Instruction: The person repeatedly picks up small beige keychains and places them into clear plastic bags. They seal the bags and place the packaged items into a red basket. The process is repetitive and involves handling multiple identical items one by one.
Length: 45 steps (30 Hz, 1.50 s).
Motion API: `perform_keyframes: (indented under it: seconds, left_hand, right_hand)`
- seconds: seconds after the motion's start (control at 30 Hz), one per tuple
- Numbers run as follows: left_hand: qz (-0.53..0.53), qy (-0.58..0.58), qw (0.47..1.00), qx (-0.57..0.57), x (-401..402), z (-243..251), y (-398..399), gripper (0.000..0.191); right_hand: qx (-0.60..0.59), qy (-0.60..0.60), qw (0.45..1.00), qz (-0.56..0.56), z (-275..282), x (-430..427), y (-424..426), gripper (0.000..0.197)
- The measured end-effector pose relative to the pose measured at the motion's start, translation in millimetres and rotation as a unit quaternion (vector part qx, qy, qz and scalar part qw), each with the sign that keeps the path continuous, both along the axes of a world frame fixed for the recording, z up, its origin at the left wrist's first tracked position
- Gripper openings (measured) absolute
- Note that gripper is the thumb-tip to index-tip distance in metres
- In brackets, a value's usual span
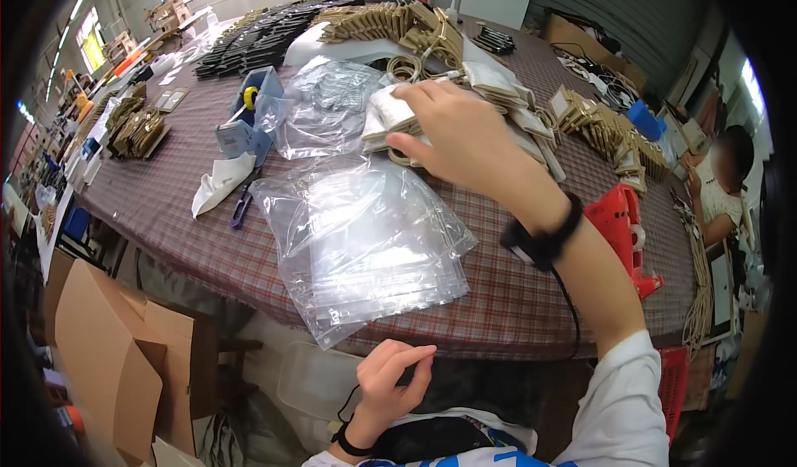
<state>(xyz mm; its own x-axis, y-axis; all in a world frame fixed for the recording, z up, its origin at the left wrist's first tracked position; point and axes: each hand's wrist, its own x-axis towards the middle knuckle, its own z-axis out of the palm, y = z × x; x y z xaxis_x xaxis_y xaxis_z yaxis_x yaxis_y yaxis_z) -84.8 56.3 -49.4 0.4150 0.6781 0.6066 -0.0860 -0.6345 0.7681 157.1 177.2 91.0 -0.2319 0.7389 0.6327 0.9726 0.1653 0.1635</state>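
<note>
My right hand [451, 127] reaches over a pile of folded cream fabric pieces [389, 115], fingers apart; whether its fingertips touch the pile is hard to tell. Near my body, below the table's front edge, my left hand [395, 373] hovers with thumb and forefinger tips close together and nothing seen between them. Between the hands lies a stack of clear plastic bags [380, 236]. More clear plastic [324, 103] is heaped behind it. Coiled beige cords [405, 68] lie beyond the fabric pile.
A blue-grey tape dispenser [240, 137], a white cloth scrap [222, 182] and purple-handled snips [241, 208] lie left. A red tool [616, 230] lies right. Tan bundles [373, 23] and black bundles [264, 34] line the back. An open cardboard box [112, 355] stands front left. A person [719, 180] sits at right.
</note>
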Motion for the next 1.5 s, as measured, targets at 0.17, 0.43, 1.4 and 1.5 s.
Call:
perform_keyframes:
  seconds: [0.17,0.43,1.4,1.5]
  left_hand:
    - [-0.025,0.014,1.0,0.004,-2,8,-9,0.017]
    - [-0.026,-0.007,0.991,-0.133,-5,20,-13,0.014]
    - [-0.361,0.112,0.793,-0.478,47,50,-47,0.029]
    - [-0.426,0.173,0.824,-0.331,50,49,-56,0.034]
  right_hand:
    - [-0.143,0.019,0.967,-0.212,-39,19,76,0.055]
    - [-0.091,-0.148,0.976,-0.133,-29,15,62,0.054]
    - [-0.169,0.29,0.936,0.109,-20,-17,-270,0.03]
    - [-0.237,0.264,0.917,0.184,-40,-13,-259,0.024]
